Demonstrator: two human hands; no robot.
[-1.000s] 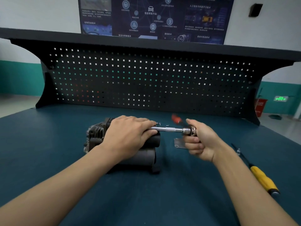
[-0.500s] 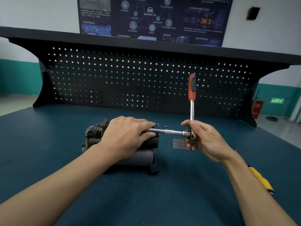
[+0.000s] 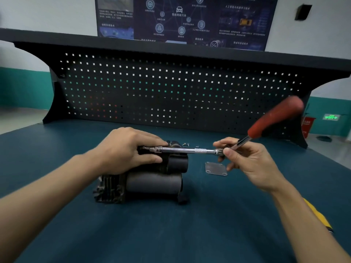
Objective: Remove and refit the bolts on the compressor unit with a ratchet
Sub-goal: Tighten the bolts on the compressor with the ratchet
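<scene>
A dark compressor unit [image 3: 152, 181] lies on the blue bench mat. My left hand [image 3: 125, 150] rests on top of it, fingers curled around the socket end of the ratchet's chrome extension bar [image 3: 188, 149], which runs level to the right. My right hand [image 3: 245, 158] pinches the ratchet head at the bar's right end. The ratchet's red handle [image 3: 275, 118] points up and to the right, blurred by motion. A few small loose bolts [image 3: 187, 144] lie on the mat just behind the bar. The bolt under the socket is hidden by my left hand.
A small grey cover plate [image 3: 215, 168] lies on the mat right of the compressor. A yellow-handled screwdriver [image 3: 319, 215] shows behind my right forearm. A black pegboard [image 3: 171, 92] closes off the back of the bench.
The red handle has swung from upright to leaning up and right. Before that it rose from low behind my right hand. My left hand stayed on the compressor.
</scene>
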